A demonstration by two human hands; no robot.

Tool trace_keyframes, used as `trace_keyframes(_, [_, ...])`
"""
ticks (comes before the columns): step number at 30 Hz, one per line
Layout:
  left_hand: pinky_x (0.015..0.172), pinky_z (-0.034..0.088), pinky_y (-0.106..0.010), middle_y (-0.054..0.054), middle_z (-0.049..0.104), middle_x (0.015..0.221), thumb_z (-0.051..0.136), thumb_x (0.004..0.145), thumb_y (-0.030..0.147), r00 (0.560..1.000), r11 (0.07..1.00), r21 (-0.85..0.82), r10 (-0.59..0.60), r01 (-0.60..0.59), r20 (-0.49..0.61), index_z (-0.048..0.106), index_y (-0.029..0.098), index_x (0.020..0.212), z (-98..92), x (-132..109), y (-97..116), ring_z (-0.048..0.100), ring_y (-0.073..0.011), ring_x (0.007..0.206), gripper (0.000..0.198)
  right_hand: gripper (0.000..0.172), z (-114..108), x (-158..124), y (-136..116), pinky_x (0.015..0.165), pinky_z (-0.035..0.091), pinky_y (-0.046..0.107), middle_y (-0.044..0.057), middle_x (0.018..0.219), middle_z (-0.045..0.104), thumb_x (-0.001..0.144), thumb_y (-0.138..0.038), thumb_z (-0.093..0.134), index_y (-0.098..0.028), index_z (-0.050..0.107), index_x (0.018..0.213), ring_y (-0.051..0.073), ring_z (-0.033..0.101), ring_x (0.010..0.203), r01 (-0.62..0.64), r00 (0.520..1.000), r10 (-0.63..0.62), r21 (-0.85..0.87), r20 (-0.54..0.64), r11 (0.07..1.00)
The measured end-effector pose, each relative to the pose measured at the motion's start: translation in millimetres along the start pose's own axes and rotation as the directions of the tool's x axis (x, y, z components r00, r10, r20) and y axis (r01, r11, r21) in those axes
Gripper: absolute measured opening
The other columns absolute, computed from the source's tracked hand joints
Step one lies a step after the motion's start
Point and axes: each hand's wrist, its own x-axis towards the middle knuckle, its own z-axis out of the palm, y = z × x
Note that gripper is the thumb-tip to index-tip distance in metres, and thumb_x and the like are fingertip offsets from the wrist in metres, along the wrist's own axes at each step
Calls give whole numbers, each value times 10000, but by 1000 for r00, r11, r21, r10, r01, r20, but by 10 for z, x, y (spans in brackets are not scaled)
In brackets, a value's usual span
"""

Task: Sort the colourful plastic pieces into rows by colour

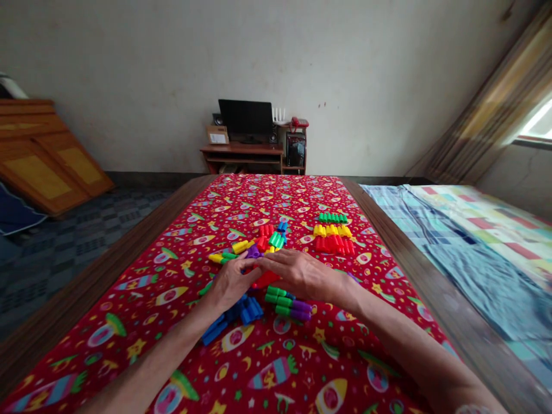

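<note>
Both hands rest on a heap of small plastic bullet-shaped blocks in the middle of a red patterned cloth (172, 322). My left hand (230, 283) lies over blue blocks (241, 313), its fingertips pinching near a purple block (253, 252). My right hand (302, 273) lies flat, fingers stretched left over red blocks (265, 280), above green and purple blocks (288, 303). Loose yellow, green, red and blue blocks (267, 237) lie just beyond the fingers. Further right sit sorted rows: green (332, 218), yellow (332, 230) and red (334, 244).
The cloth covers a long wooden table (86, 276). A bed with blue and checked sheets (474, 247) lies to the right. A desk with a monitor (245, 121) stands at the far wall, wooden panels (47, 161) lean at the left.
</note>
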Motion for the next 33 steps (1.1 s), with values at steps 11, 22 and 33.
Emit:
trace_keyframes(11, [1109, 334, -514, -40, 726, 894, 432, 929, 176, 861, 721, 512, 504, -467, 75, 686, 200, 959, 291, -239, 209, 659, -204, 855, 258, 431, -707, -941, 1021, 665, 500, 260, 68, 875, 745, 781, -214, 633, -165, 672, 1208, 157, 656, 675, -669, 714, 634, -25, -297, 742])
trace_keyframes(22, [1076, 366, -489, -40, 742, 894, 424, 926, 186, 866, 720, 513, 489, -468, 104, 702, 214, 949, 261, -220, 224, 659, -206, 836, 281, 440, -502, -1519, 985, 563, 434, 236, 52, 698, 714, 742, -176, 609, -126, 698, 1170, 136, 579, 556, -758, 647, 752, -2, -129, 652])
trace_keyframes(33, [1077, 364, -502, -41, 746, 897, 432, 924, 184, 867, 718, 516, 487, -468, 109, 709, 202, 949, 251, -238, 235, 665, -217, 843, 279, 392, -459, -1541, 1015, 540, 403, 233, -3, 584, 642, 763, -169, 617, -148, 710, 1144, 117, 521, 512, -766, 642, 766, 5, -40, 643])
